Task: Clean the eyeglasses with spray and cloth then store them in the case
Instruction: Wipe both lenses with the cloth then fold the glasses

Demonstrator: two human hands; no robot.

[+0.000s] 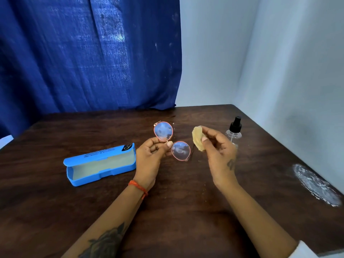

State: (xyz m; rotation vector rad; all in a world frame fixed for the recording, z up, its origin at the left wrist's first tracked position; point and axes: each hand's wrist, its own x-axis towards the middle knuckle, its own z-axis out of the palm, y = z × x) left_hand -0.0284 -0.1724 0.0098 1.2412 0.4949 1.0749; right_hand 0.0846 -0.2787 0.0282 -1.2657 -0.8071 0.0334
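table (186, 211): dark wood, white smear near right edge
room: blue curtain (83, 53), pale walls
left hand (150, 157): pinching glasses (172, 141) (at bridge)
right hand (219, 151): pinching cloth (197, 138)

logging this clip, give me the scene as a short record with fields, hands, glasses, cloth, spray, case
left hand: left hand pinches the eyeglasses at the bridge, held above the table
right hand: right hand pinches the yellow cloth, apart from the lenses
spray bottle: spray bottle upright, behind the right hand, untouched
case: blue case open, nothing inside, left of the hands
stage: wiping under way or about to start; storing not yet done
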